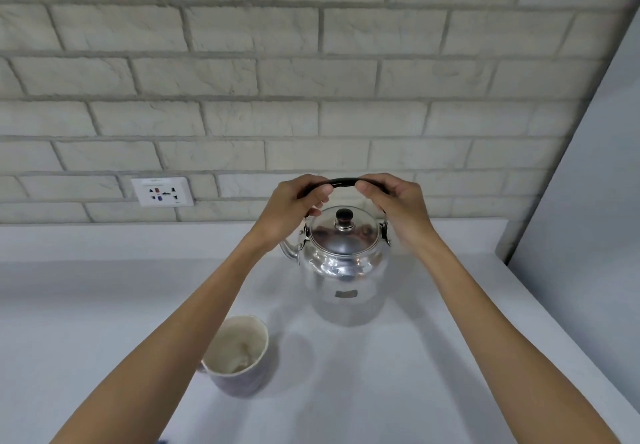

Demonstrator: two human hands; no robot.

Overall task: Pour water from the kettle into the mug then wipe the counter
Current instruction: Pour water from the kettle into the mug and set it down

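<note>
A shiny steel kettle point(346, 270) stands upright on the white counter point(398, 374), lid on, spout pointing left. Its black arched handle point(343, 182) is raised over the lid. My left hand point(294, 206) grips the handle's left end and my right hand point(398, 204) grips its right end. A mug point(239, 353), cream inside and greyish outside, sits on the counter in front and to the left of the kettle, partly under my left forearm. Its inside looks stained; I cannot tell if it holds liquid.
A pale brick wall rises behind the counter, with a white socket plate point(162, 191) at its left. A plain grey wall point(588, 184) closes off the counter's right side. A small blue thing point(162, 441) peeks in at the bottom edge.
</note>
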